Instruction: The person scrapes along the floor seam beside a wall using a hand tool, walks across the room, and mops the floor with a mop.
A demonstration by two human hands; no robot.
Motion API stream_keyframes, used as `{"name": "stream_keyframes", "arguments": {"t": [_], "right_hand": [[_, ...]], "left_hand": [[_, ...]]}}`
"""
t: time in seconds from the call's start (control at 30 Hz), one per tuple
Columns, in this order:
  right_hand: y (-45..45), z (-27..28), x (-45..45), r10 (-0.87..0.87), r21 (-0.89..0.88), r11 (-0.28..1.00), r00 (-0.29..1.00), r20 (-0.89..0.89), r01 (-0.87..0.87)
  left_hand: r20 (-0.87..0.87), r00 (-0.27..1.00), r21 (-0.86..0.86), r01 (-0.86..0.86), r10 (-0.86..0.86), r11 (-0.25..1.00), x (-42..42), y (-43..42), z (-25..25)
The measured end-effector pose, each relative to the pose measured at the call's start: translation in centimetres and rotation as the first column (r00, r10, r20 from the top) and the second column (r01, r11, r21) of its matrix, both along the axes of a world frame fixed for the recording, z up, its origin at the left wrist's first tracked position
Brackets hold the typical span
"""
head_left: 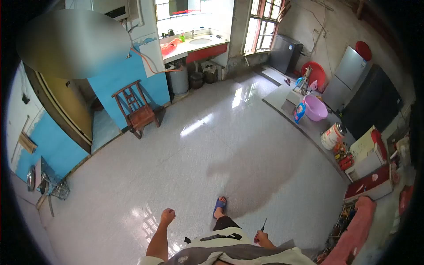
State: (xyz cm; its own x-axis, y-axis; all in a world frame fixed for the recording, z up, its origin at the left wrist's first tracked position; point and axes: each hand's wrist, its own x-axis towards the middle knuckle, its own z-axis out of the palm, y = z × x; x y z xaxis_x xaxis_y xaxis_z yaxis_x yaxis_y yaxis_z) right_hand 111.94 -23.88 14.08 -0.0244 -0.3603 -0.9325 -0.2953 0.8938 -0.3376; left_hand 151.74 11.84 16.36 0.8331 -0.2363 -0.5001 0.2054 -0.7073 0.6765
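My left hand [168, 215] hangs over the floor at lower centre, its fingers curled closed. Whatever it holds, if anything, is hidden. At the lower right of centre, my right hand [264, 240] is wrapped round a screwdriver [264, 225]. The thin dark shaft points up and away from me, and a bit of reddish handle shows at the fingers. Between the two hands, one foot in a blue slipper [220, 203] stands forward on the pale shiny floor [176, 172].
A wooden chair [140, 110] stands by the blue wall, near an open doorway. Ahead is a sink counter [207, 43]. Along the right, a low raised edge [300, 128] bears a purple basin [316, 108], a bucket [332, 137] and fridges. A wire rack [58, 189] sits at left.
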Motion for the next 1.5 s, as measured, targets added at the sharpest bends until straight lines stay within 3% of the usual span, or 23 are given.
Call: {"name": "stream_keyframes", "arguments": {"t": [0.07,0.13,0.2,0.23,0.3,0.33,0.4,0.43,0.5,0.53,0.57,0.6,0.63,0.67,0.73,0.77,0.83,0.9,1.0,1.13,1.27,1.37,1.5], "right_hand": [[-3.8,-0.2,5.2,0.018,0.009,1.000,1.000,0.001,-0.018],[-6.5,0.1,9.8,0.101,-0.100,0.989,0.991,-0.091,-0.110],[-11.1,-0.7,14.6,0.211,-0.095,0.974,0.977,0.039,-0.207],[-13.1,0.1,17.9,0.284,-0.134,0.951,0.959,0.020,-0.279],[-16.7,2.1,25.3,0.425,-0.228,0.886,0.903,0.055,-0.403],[-18.1,2.7,28.9,0.448,-0.290,0.865,0.891,0.077,-0.410],[-19.8,5.7,35.9,0.436,-0.311,0.878,0.878,0.198,-0.365],[-20.4,7.1,38.7,0.429,-0.313,0.887,0.855,0.292,-0.338],[-21.2,8.0,43.8,0.430,-0.324,0.888,0.843,0.324,-0.328],[-21.7,8.1,46.1,0.444,-0.340,0.881,0.822,0.356,-0.329],[-22.1,7.8,47.8,0.443,-0.343,0.881,0.823,0.356,-0.326],[-22.3,7.3,49.1,0.452,-0.344,0.877,0.817,0.356,-0.336],[-22.5,6.5,50.1,0.465,-0.346,0.872,0.811,0.356,-0.348],[-23.1,5.3,50.6,0.522,-0.328,0.845,0.781,0.342,-0.421],[-24.4,1.9,50.4,0.558,-0.304,0.818,0.802,0.214,-0.488],[-24.8,2.2,50.0,0.489,-0.207,0.868,0.849,0.200,-0.451],[-26.0,2.3,50.3,0.391,-0.147,0.909,0.920,-0.024,-0.391],[-27.8,1.9,49.3,0.352,-0.132,0.921,0.929,-0.114,-0.366],[-30.4,1.6,48.4,0.160,-0.113,0.981,0.987,0.005,-0.158],[-34.1,1.1,51.1,0.016,-0.074,0.997,0.997,-0.082,-0.022],[-40.2,-1.4,55.8,0.085,-0.012,0.996,0.996,-0.031,-0.085],[-45.9,-1.5,62.1,0.101,-0.041,0.994,0.995,-0.013,-0.101],[-55.2,0.1,72.4,0.424,-0.178,0.892,0.906,0.005,-0.417]], "left_hand": [[-0.014,1.000,-0.045,-0.007,0.006,0.999,1.7,-2.6,-1.1],[-0.123,0.992,-0.097,-0.026,0.014,0.995,2.7,-5.0,-0.8],[-0.244,0.970,-0.053,-0.004,-0.009,0.999,2.9,-6.7,-0.1],[-0.220,0.975,-0.052,-0.016,0.005,0.999,2.7,-7.6,-0.1],[0.007,0.985,0.041,0.173,-0.174,0.984,2.9,-7.9,-1.9],[0.005,0.982,0.037,0.187,-0.187,0.982,3.0,-8.2,-2.8],[-0.150,0.981,0.077,0.134,-0.122,0.988,3.8,-8.7,-3.9],[-0.152,0.979,0.079,0.148,-0.135,0.986,5.1,-9.6,-2.9],[-0.396,0.910,0.102,0.181,-0.127,0.978,7.9,-12.2,2.1],[-0.026,0.835,-0.139,0.542,-0.550,0.829,9.4,-9.4,-4.5],[-0.024,0.833,-0.140,0.545,-0.553,0.827,11.4,-11.0,-3.9],[-0.250,0.911,-0.095,0.313,-0.327,0.945,13.2,-12.7,-3.1],[-0.449,0.891,0.006,0.074,-0.064,0.997,14.9,-14.5,-2.0],[-0.482,0.876,-0.038,-0.055,0.030,0.998,17.1,-15.2,-4.0],[-0.448,0.893,-0.033,-0.071,0.049,0.997,22.1,-17.7,-5.0],[-0.424,0.903,-0.005,-0.079,0.070,0.997,23.8,-18.9,-5.1],[-0.357,0.933,0.013,-0.043,0.045,0.999,29.3,-22.0,-4.6],[-0.338,0.933,0.017,0.136,-0.123,0.991,34.4,-24.7,-3.8],[-0.224,0.952,0.031,0.222,-0.209,0.975,41.9,-29.0,-3.3],[-0.080,0.978,0.059,0.196,-0.191,0.979,49.8,-36.2,-1.4],[-0.059,0.981,0.075,0.187,-0.182,0.980,54.8,-41.8,-2.4],[-0.161,0.983,-0.034,0.082,-0.087,0.996,56.1,-45.4,-3.7],[-0.374,0.920,0.026,-0.119,0.120,0.993,55.1,-49.8,-2.9]]}}
